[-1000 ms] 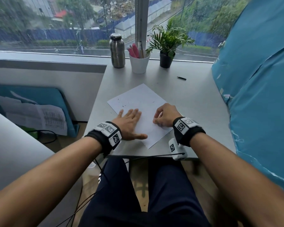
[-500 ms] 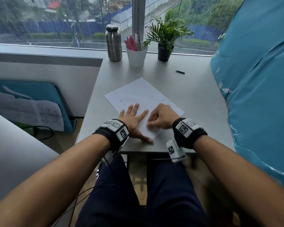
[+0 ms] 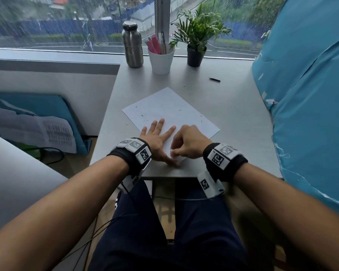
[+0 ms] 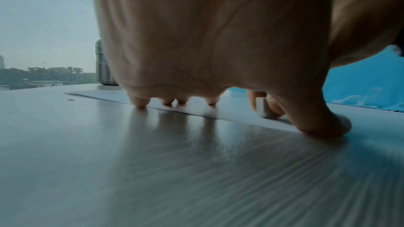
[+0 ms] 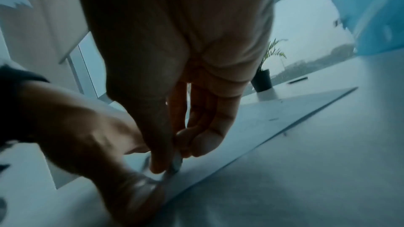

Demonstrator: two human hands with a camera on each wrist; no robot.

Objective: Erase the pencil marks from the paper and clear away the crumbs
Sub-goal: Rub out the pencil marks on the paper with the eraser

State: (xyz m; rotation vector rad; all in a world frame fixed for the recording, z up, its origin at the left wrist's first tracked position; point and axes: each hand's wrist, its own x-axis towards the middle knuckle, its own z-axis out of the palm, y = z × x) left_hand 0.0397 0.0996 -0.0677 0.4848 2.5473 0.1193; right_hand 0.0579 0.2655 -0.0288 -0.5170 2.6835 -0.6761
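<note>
A white sheet of paper [image 3: 170, 112] lies slanted on the grey desk [image 3: 233, 122], with dark eraser crumbs [image 3: 143, 115] scattered over it. My left hand [image 3: 159, 137] lies flat with spread fingers on the paper's near left part, its thumb reaching to the near corner. My right hand [image 3: 186, 142] pinches a small white eraser [image 4: 262, 107] and presses it on the paper beside the left thumb. In the right wrist view the eraser [image 5: 176, 165] shows only as a blurred tip under the fingers. No pencil marks can be made out.
At the desk's far edge stand a steel bottle [image 3: 132, 47], a white cup of pens [image 3: 160, 59] and a potted plant [image 3: 196, 42]. A black pen [image 3: 214, 79] lies at the far right. A blue plastic sheet [image 3: 305, 94] hangs along the right side.
My right hand with the eraser has moved from the paper's middle toward the near corner, next to the left thumb. The left hand stays pressed on the paper.
</note>
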